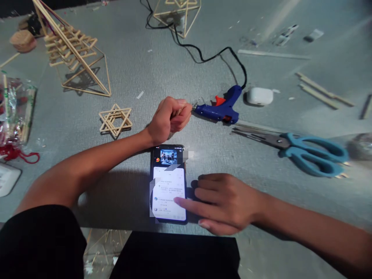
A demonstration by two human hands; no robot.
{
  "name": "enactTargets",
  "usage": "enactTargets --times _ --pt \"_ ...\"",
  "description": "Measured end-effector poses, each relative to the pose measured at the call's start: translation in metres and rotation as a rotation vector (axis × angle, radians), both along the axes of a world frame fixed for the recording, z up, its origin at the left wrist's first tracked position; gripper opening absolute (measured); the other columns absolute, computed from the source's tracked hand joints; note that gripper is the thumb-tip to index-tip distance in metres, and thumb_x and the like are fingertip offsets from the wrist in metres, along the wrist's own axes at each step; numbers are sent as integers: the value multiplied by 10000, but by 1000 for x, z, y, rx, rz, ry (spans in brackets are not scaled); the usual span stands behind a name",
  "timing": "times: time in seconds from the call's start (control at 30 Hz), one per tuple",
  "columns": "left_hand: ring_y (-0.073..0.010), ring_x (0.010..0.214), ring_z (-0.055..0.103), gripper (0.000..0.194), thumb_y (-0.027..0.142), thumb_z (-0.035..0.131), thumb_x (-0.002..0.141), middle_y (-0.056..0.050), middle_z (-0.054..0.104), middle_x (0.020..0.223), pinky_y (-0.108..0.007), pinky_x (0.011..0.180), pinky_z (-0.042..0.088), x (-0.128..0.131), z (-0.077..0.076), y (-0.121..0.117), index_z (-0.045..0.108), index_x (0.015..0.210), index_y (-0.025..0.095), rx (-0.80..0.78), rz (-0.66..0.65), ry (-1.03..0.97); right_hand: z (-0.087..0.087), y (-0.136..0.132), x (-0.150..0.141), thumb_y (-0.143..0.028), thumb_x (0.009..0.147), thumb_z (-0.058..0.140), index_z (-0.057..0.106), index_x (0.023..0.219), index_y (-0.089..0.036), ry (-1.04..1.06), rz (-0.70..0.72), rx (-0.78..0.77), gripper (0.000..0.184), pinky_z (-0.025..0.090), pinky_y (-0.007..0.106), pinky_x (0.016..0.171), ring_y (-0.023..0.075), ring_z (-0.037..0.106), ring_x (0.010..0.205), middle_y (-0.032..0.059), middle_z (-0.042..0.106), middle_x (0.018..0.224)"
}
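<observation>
A lit smartphone [170,193] lies on the grey table in front of me, its screen showing a picture at the top and lines of text below. My right hand [222,203] reaches over from the right, the index finger stretched onto the screen and the other fingers loosely bent. Just beyond the phone, my left hand [173,116] rests on the table with its fingers curled closed; whatever they may hold is hidden. The metal nozzle of a blue glue gun [217,109] with an orange trigger points at the left hand, very close to its fingers.
Blue-handled scissors [314,151] and a white earbud case [259,96] lie to the right. Left are a stick star [115,121], a wooden stick frame [84,58] and a plastic bag [14,112]. A black cord [200,58] runs back. Loose sticks [319,91] lie far right.
</observation>
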State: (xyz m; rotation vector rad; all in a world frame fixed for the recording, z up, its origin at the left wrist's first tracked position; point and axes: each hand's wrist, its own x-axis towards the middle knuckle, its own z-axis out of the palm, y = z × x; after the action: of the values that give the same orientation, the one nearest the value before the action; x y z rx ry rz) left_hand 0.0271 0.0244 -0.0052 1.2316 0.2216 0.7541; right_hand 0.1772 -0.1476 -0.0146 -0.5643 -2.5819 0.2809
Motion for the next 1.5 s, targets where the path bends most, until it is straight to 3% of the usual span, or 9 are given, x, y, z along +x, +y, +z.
enactTargets --times 0.13,0.3,0.43,0.6,1.07,1.3,1.5 --pt "-72 370 192 558 484 444 944 69 207 424 -272 397 154 -1 2 0 300 465 237 -33 11 38 2 0 -1 -387 1078 331 622 1276 -131 12 10 16 435 410 325 530 164 514 557 -23 562 679" --pt "-69 370 190 591 543 457 943 65 227 404 -263 399 158 -1 3 0 329 460 226 -71 46 112 3 -1 0 -356 1078 332 610 1276 -117 -25 -115 51 416 427 327 555 166 540 579 -6 604 702" --pt "-75 360 178 490 567 501 873 73 243 399 -265 383 141 -2 0 1 400 532 230 -33 27 28 1 -2 2 -333 1063 357 591 1307 -102 -25 -162 37 410 433 325 570 168 557 603 3 619 723" --pt "-77 351 192 411 516 493 870 70 275 401 -253 373 144 -3 -1 2 433 584 227 -15 7 -27 0 -3 2 -325 1067 345 575 1318 -101 -35 -174 34 407 447 328 592 171 569 627 14 641 750" --pt "-76 364 222 448 529 502 876 72 260 419 -256 384 161 -3 2 1 403 556 231 16 41 -1 2 -3 1 -315 1079 317 589 1251 -88 -14 -203 55 395 458 326 569 181 549 598 5 616 704" --pt "-72 367 259 466 535 500 878 73 268 444 -247 390 198 -3 1 2 386 544 231 45 39 4 2 -3 1 -324 1083 292 563 1305 -74 -10 -205 59 431 450 323 563 176 540 594 4 611 703" --pt "-84 370 314 475 583 512 860 66 314 428 -252 403 265 -3 -1 4 392 558 237 65 27 25 2 -2 -2 -367 1104 233 508 1406 -110 -57 -119 28 483 416 330 564 177 512 575 -14 597 706"
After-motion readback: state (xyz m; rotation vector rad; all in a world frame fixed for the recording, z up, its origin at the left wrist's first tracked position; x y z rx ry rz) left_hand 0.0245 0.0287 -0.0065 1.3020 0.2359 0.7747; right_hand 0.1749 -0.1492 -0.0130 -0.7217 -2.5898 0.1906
